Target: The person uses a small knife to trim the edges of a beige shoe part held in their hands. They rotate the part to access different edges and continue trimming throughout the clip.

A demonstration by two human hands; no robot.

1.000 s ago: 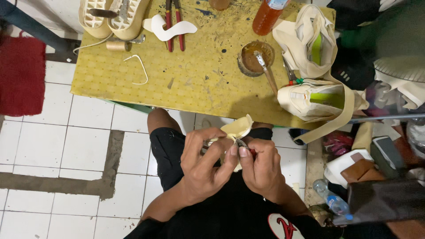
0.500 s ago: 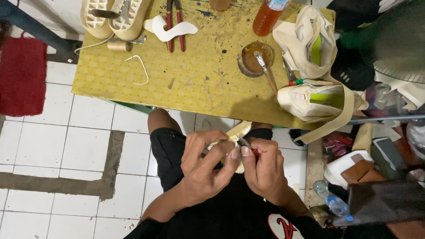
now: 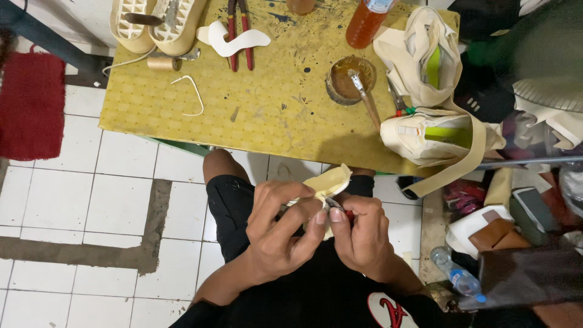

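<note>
The left hand pinches a cream shoe piece above the lap, just below the yellow bench, while the right hand has its grip pressed around a small red-handled tool touching that piece, near a glue pot.

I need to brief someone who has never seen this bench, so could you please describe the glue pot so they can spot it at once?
Start at the yellow table and look right of its middle. The glue pot is a small round dish of brown paste beside the orange bottle. It is the only container with a brush resting in it.
</note>
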